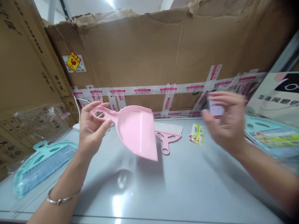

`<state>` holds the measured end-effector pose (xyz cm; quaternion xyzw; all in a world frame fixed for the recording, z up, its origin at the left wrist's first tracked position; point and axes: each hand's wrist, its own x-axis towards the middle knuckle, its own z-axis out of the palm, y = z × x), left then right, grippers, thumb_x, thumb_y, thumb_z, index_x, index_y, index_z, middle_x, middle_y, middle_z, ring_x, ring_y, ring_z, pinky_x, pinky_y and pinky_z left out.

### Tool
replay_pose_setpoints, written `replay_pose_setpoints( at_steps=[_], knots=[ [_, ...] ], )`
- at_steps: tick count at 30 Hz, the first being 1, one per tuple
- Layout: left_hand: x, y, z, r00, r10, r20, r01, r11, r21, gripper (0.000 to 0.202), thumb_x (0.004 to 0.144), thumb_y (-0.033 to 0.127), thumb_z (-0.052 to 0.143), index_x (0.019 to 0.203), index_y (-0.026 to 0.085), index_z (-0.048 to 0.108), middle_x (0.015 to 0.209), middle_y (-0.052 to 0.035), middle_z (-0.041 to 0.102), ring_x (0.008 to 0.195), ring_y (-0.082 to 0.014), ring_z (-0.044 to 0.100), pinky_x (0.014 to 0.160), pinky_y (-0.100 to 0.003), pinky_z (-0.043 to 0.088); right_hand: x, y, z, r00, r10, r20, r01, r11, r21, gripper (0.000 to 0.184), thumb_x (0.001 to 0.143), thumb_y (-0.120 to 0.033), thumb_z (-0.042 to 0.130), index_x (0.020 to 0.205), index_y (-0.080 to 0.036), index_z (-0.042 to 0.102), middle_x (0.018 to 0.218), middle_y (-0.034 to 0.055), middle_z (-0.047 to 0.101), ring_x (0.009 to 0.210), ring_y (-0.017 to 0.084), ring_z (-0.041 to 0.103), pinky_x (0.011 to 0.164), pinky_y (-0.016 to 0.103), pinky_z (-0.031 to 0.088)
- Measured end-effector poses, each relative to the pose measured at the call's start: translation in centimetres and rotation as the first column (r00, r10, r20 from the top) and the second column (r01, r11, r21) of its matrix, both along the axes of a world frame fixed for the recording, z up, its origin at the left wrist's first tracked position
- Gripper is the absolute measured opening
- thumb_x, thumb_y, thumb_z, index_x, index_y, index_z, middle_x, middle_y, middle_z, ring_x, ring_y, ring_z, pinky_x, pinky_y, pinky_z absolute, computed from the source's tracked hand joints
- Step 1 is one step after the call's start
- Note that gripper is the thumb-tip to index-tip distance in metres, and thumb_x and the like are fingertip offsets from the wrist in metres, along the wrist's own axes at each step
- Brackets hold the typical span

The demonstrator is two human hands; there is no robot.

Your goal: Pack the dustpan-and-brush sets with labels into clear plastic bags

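My left hand (90, 132) is closed around the looped handle of a pink dustpan (135, 130). The pan hangs above the table, tilted, with its straight lip to the right. Behind and below it lies a pink hand brush (168, 137) with white bristles, its handle toward me. My right hand (226, 124), blurred by motion, is raised at the right. Between its thumb and fingers shows a small pale card-like piece (216, 109), partly hidden. A yellow-green printed card (196, 134) rests on the table between the brush and my right hand.
Wrapped turquoise dustpan sets lie at the left (44, 168) and right (273, 133). A taped cardboard box (140, 53) walls off the back of the grey table (187, 193). More cartons (25, 56) stand at the left, and a printed box (275, 96) at the right.
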<state>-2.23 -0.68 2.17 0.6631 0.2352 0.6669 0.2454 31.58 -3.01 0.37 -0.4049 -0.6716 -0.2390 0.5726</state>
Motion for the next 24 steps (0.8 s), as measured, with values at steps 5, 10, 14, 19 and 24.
replay_pose_setpoints(
  at_steps=[5,10,14,19,24],
  knots=[
    [0.4,-0.5,-0.2,0.97,-0.241,0.016,0.241,0.959,-0.15,0.045,0.072,0.019,0.072,0.111,0.031,0.054,0.125,-0.0033,0.056,0.099,-0.0226,0.064,0.089,-0.041,0.054,-6.4,-0.3,0.3,0.946,0.302,0.122,-0.236,0.895,-0.379,0.064,0.08,-0.04,0.061,0.135,-0.02,0.035,0.139,0.0155,0.041,0.129,0.03,0.04,0.102,0.05,0.038],
    [1.6,-0.6,-1.0,0.951,-0.305,0.045,0.304,0.908,-0.287,0.062,0.071,0.027,0.074,0.125,0.036,0.045,0.133,-0.0044,0.051,0.112,-0.0257,0.058,0.09,-0.038,0.052,-6.4,-0.2,-0.1,0.78,0.45,-0.435,-0.543,0.141,-0.828,0.044,0.084,-0.048,0.052,0.118,-0.022,0.057,0.094,0.006,0.067,0.079,0.022,0.066,0.065,0.034,0.054],
    [2.3,-0.2,-2.4,0.96,-0.28,-0.008,0.237,0.827,-0.509,0.08,0.072,0.035,0.073,0.139,0.035,0.029,0.142,-0.0089,0.042,0.122,-0.0275,0.05,0.092,-0.038,0.049,-7.2,-0.3,-2.5,0.676,0.155,-0.72,-0.726,0.308,-0.615,0.041,0.079,-0.054,0.055,0.102,-0.02,0.059,0.067,0.0012,0.061,0.055,0.017,0.057,0.048,0.027,0.045],
    [3.0,-0.2,-3.6,0.937,-0.335,-0.099,0.192,0.73,-0.656,0.061,0.076,0.038,0.068,0.13,0.023,0.044,0.126,-0.0101,0.057,0.107,-0.0245,0.057,0.083,-0.032,0.049,-8.2,-0.5,-4.2,0.612,0.087,-0.786,-0.741,0.409,-0.532,0.043,0.074,-0.057,0.06,0.099,-0.022,0.056,0.069,0.0011,0.06,0.056,0.017,0.056,0.052,0.029,0.047],
    [3.5,0.2,-4.6,0.976,-0.198,-0.088,0.098,0.766,-0.636,0.039,0.074,0.037,0.065,0.106,0.016,0.061,0.101,-0.0054,0.066,0.089,-0.0196,0.059,0.074,-0.027,0.046,-6.0,0.6,-3.4,0.588,0.178,-0.789,-0.809,0.117,-0.576,0.062,0.079,-0.074,0.034,0.109,-0.023,0.054,0.081,0.0084,0.067,0.068,0.023,0.064,0.063,0.039,0.053]
  ],
)
